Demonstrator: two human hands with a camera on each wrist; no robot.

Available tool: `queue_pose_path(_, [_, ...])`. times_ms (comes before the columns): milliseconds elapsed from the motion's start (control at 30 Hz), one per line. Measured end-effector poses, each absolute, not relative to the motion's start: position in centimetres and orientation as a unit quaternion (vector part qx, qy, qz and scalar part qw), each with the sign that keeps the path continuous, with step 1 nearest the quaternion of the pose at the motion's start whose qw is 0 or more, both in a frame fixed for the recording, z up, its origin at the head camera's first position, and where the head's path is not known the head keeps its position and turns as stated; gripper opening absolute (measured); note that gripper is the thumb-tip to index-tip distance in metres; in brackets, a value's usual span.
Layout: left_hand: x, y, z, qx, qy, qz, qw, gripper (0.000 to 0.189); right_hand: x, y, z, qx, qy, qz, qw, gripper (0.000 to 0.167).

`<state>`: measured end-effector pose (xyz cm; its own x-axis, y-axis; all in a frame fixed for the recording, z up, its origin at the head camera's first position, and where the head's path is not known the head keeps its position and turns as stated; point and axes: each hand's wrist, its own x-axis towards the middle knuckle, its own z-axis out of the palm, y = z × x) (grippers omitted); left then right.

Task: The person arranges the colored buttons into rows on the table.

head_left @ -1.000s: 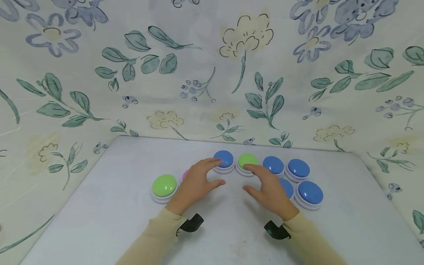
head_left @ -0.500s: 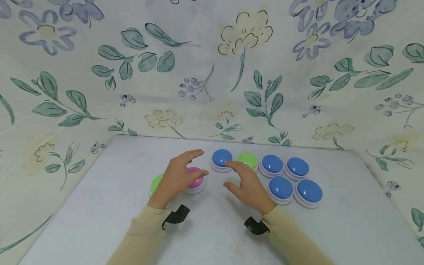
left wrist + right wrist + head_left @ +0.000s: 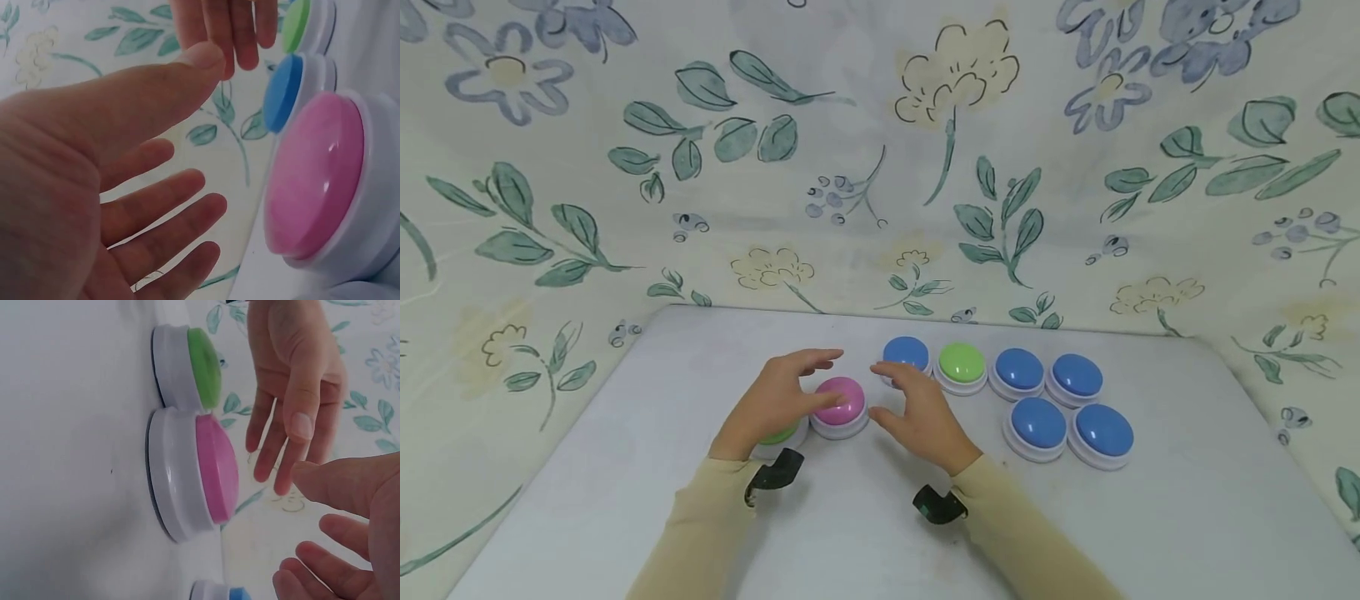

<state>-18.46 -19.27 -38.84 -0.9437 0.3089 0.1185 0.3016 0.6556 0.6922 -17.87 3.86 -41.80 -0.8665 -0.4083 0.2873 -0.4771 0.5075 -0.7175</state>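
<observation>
A round pink push button [image 3: 841, 417] on a white base sits between my two hands. My left hand [image 3: 769, 404] hovers at its left, fingers extended and thumb overlapping the pink dome in the head view. Under that hand a green button [image 3: 781, 437] is mostly covered. To the right of the pink button is my right hand [image 3: 922, 418], thumb and fingers spread and holding nothing; it partly hides a blue button [image 3: 906, 350]. In the right wrist view, the pink button [image 3: 217, 469] stands right beside the green one [image 3: 205, 369], with both hands apart from its dome.
Along the back right are another green button [image 3: 962, 363] and several blue buttons [image 3: 1037, 423], set close together on the white table [image 3: 1210, 500]. A floral cloth [image 3: 850, 167] hangs behind the table and down its sides.
Both hands have moved left across the table, the left from beside the back blue button to over the left green one, the right to beside the pink button. The buttons stay in place.
</observation>
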Motion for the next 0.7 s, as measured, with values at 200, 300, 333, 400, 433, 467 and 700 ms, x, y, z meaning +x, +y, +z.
queue_pose_path(200, [-18.7,-20.2,-39.3,0.166,0.913,0.371,0.029,0.064,-18.3,2.3,-42.1,0.261,-0.866,0.425,0.032,0.053])
queue_pose_path(300, [-18.7,-20.6,-39.4,0.159,0.919,0.359,0.039,0.067,-18.4,1.8,-42.2,0.258,-0.873,0.414,0.022,0.053])
queue_pose_path(333, [-18.8,-20.7,-39.3,0.158,0.921,0.354,0.042,0.068,-18.4,1.6,-42.2,0.255,-0.875,0.410,0.017,0.053])
queue_pose_path(400, [-18.8,-20.8,-39.3,0.157,0.924,0.346,0.045,0.070,-18.5,1.3,-42.3,0.251,-0.879,0.405,0.011,0.053])
queue_pose_path(433, [-18.9,-20.9,-39.3,0.156,0.925,0.344,0.048,0.070,-18.5,1.2,-42.3,0.251,-0.879,0.405,0.010,0.053])
queue_pose_path(467, [-19.0,-20.9,-39.4,0.156,0.925,0.341,0.051,0.070,-18.5,1.1,-42.4,0.251,-0.879,0.404,0.007,0.053])
queue_pose_path(700, [-19.3,-21.0,-40.1,0.174,0.923,0.336,0.066,0.071,-18.2,0.7,-43.2,0.260,-0.876,0.407,-0.002,0.053])
